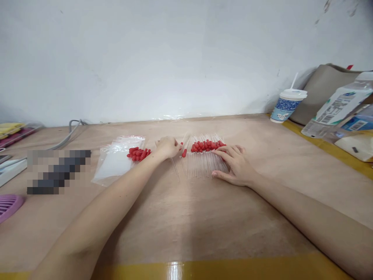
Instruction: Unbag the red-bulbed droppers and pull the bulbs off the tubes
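Observation:
Glass droppers with red rubber bulbs [204, 146] lie side by side in a row at the middle of the table, their clear glass tubes [201, 165] pointing both toward me and toward the wall. My right hand [237, 165] rests at the right end of this row, fingers spread and touching it. At the left of the row, my left hand [167, 147] has its fingers pinched at a red-bulbed dropper; the hand hides part of it. A single dropper bulb [184, 153] lies just right of those fingertips. Another pile of red bulbs [138, 154] sits left of my left hand, partly behind the forearm.
Clear zip bags [115, 161] lie left of the pile. A paper cup with a straw [287, 107], a plastic bottle [335, 107] and a grey bag [310, 91] stand at the back right. At left are a grey cable [68, 136] and a purple slatted object [10, 206].

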The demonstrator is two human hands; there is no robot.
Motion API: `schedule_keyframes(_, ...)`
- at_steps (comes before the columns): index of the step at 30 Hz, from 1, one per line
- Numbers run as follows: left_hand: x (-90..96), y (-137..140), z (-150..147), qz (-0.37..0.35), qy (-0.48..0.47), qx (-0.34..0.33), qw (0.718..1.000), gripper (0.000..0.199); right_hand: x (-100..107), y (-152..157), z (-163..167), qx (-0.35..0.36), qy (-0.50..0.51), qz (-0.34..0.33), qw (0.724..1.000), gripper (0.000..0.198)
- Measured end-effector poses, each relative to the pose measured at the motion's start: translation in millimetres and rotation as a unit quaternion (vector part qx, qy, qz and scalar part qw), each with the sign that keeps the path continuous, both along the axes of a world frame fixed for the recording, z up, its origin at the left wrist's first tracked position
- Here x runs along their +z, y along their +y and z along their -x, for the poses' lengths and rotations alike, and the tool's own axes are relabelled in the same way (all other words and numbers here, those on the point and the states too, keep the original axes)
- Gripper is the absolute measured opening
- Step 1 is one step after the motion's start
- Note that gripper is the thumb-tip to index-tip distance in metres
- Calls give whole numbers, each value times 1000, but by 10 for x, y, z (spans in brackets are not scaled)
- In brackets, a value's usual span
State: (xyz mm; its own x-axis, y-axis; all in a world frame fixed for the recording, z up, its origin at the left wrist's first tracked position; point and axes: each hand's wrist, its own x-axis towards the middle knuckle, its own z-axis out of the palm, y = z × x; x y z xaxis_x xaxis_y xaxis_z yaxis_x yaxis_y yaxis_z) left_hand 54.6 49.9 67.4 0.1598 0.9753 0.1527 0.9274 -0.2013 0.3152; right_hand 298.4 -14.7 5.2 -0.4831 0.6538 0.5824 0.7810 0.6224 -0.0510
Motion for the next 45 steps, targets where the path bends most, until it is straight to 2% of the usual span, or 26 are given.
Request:
schedule_keyframes(3, -1, -61, 88, -26, 9, 8, 1000, 18, -5, 2, 14, 8, 8, -7, 1000, 57)
schedule_keyframes(5, -27, -143, 154, -80, 13, -15, 997, 16, -14, 3, 26, 6, 19, -15, 1000, 55)
schedule_keyframes(8, -122, -329, 257, -170, 13, -95, 981, 16, -35, 4, 47, -3, 44, -33, 998, 56)
schedule_keyframes(12, -345, -570, 358, -243, -14, -190, 951, 13, -45, -14, 80, 13, 80, -70, 994, 67)
schedule_keyframes(15, -525, -641, 376, -283, -52, -238, 927, 7, -25, -56, 114, 40, 87, -86, 992, 70)
schedule_keyframes(19, -633, -642, 333, -301, -72, -291, 905, 4, -7, -104, 180, 79, 61, -91, 991, 61)
schedule_keyframes(24, -610, -680, 287, -327, -61, -332, 883, 7, -40, -99, 290, 98, 42, -110, 988, 32)
schedule_keyframes(28, -604, -707, 271, -354, -66, -340, 869, 11, -46, -94, 366, 90, 30, -97, 991, 15)
schedule_keyframes(33, -576, -696, 178, -337, -60, -344, 875, 27, -5, -124, 398, 98, 27, -83, 991, 17)
schedule_keyframes(37, -567, -690, 108, -345, -59, -371, 860, 16, 18, -149, 406, 112, 31, -83, 990, 16)
schedule_keyframes(45, -577, -725, 123, -368, -36, -388, 844, 18, -35, -172, 514, 130, 41, -99, 986, 19)
